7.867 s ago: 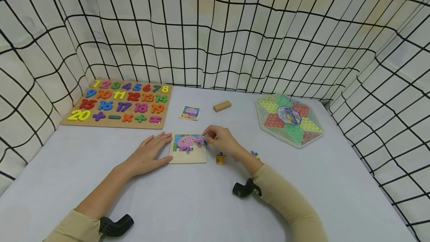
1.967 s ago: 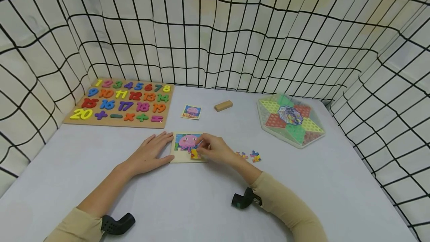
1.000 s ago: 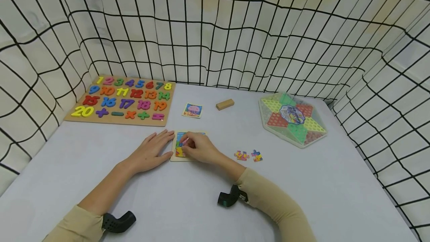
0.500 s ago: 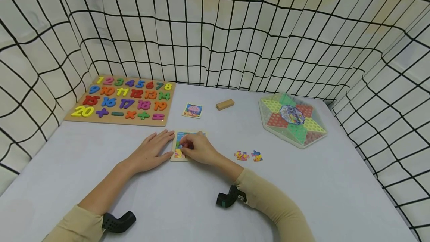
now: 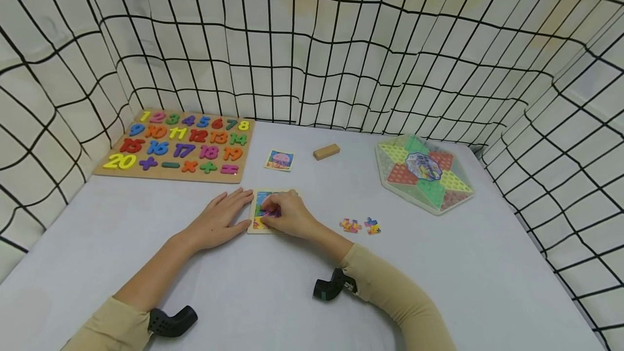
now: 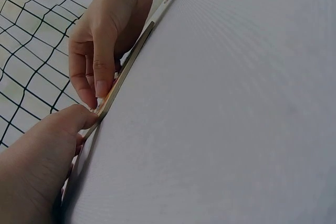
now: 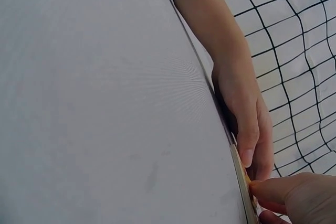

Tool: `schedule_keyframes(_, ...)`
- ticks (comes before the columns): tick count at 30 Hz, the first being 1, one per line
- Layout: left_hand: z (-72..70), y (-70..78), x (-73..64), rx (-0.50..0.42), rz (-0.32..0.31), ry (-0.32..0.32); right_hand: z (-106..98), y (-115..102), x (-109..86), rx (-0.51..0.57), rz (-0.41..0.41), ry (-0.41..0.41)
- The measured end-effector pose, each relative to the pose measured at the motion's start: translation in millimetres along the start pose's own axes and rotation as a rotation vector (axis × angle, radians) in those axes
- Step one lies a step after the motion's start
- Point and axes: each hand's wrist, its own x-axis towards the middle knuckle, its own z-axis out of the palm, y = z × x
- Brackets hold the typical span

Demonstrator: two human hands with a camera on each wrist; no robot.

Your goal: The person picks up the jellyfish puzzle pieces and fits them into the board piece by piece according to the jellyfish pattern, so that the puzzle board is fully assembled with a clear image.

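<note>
In the head view, a small wooden puzzle board lies on the white table, with a blue and pink picture partly hidden by my right hand. That hand pinches a yellow jigsaw piece low at the board's left side; in the left wrist view its thumb and fingertips are right down at the board. My left hand rests flat on the table with fingers straight, its thumb and fingertips touching the board's left edge. To the right lie loose jigsaw pieces: a pink and yellow group and a blue and yellow one.
Behind the board are a small octopus picture card and a wooden block. A number board stands at the back left, a hexagonal star-patterned game box at the back right. Black netting over white walls surrounds the table.
My right hand has moved left across the board with the yellow piece, from its lower right to its lower left, and shifts only slightly there. The left hand stays at the board's edge.
</note>
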Motion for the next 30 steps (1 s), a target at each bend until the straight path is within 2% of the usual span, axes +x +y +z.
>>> schedule_keyframes(12,1.2,0.4,-1.3,0.002,0.001,0.004,1.3,-1.0,-1.6,-0.071,-0.025,-0.007)
schedule_keyframes(30,-0.7,1.3,-0.6,0.005,-0.002,0.001,1.2,-0.2,-0.7,-0.076,-0.028,0.020)
